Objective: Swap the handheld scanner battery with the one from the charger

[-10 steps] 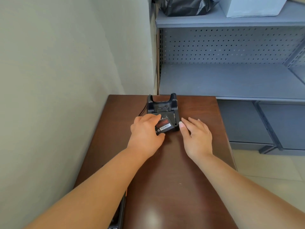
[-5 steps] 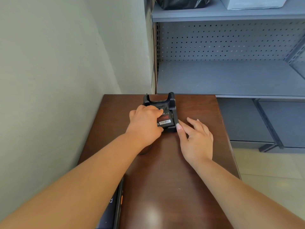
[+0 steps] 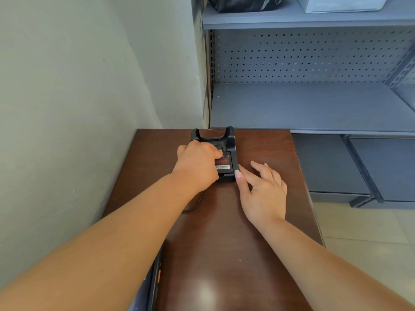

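Wall [image 3: 67, 108]: pale, plain, running along the left of the surface.
Shelving [image 3: 314, 104]: grey metal with a perforated back panel, standing behind and to the right of the surface; a black bag [image 3: 244, 3] and a white box [image 3: 343, 4] sit on its upper shelf.
Surface [image 3: 224, 243]: dark brown wood, glossy, pushed into the corner.
Scanner [image 3: 155, 281]: dark handheld with an orange side button, lying at the near left edge, mostly hidden under the left forearm.
Charger [image 3: 233, 142]: black cradle at the far end of the surface, a cable [image 3: 195, 205] trailing from under the left wrist.
Left hand [image 3: 197, 167]: laid over the charger's left part, its grip curled down onto the battery.
Right hand [image 3: 262, 189]: resting on the surface just right of the charger, grip spread, thumb tip touching the charger's near right corner.
Battery [image 3: 223, 163]: black with a red label and a barcode strip, lying flat in the charger's front bay, partly covered by the left hand.
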A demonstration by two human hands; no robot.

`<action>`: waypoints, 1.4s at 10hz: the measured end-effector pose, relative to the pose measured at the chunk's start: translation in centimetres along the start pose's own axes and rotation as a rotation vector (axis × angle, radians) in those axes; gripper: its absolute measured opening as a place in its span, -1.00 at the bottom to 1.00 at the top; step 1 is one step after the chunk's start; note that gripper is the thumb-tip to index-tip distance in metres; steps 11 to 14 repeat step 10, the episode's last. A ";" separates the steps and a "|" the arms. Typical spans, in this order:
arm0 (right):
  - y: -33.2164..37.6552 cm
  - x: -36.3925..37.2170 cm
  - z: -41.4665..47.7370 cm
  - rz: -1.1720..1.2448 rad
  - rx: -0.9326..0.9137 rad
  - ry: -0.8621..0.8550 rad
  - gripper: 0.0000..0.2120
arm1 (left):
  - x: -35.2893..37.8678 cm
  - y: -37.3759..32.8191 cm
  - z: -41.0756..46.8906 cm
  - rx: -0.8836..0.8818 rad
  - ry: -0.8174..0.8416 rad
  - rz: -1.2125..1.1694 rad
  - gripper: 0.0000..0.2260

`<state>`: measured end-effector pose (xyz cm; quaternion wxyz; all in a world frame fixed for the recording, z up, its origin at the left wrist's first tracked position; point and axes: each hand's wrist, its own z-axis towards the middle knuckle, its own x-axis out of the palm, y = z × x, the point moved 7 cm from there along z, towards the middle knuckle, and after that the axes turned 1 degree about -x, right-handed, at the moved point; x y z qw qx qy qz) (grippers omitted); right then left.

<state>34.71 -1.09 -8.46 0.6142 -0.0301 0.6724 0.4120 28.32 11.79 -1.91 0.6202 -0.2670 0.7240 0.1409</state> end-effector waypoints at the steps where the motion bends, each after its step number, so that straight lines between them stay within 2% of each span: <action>1: 0.1 0.0 0.0 -0.005 0.002 0.003 -0.65 | 0.2 0.2 0.3 -0.020 0.019 -0.021 -0.49; 2: 0.0 0.0 0.0 -0.008 0.007 0.009 -0.65 | 0.3 0.5 0.3 -0.036 0.038 -0.104 -0.45; 3: 0.0 0.0 0.0 -0.014 0.014 0.026 -0.64 | 0.4 0.6 0.2 -0.014 0.085 -0.065 -0.44; 4: 0.1 0.0 0.1 -0.014 0.008 0.027 -0.64 | 0.6 0.1 0.0 0.033 0.110 0.096 -0.46; 5: 0.1 -0.1 0.0 -0.011 0.017 0.042 -0.64 | 1.2 -0.3 -0.5 0.069 0.037 0.178 -0.46; 7: 0.2 -0.2 0.0 -0.001 0.006 0.073 -0.63 | 2.5 -0.2 -2.0 0.028 0.022 0.022 -0.36; 9: 0.2 -1.8 0.2 0.245 0.069 0.074 -0.62 | 1.4 0.4 -3.9 -0.011 -0.049 -0.205 -0.44; 10: 0.5 -3.1 -0.1 0.264 0.092 0.043 -0.64 | 0.9 0.9 -4.9 -0.018 -0.084 -0.301 -0.50; 14: 0.5 -3.1 -0.1 0.264 0.092 0.043 -0.64 | 0.9 0.9 -4.9 -0.018 -0.084 -0.301 -0.50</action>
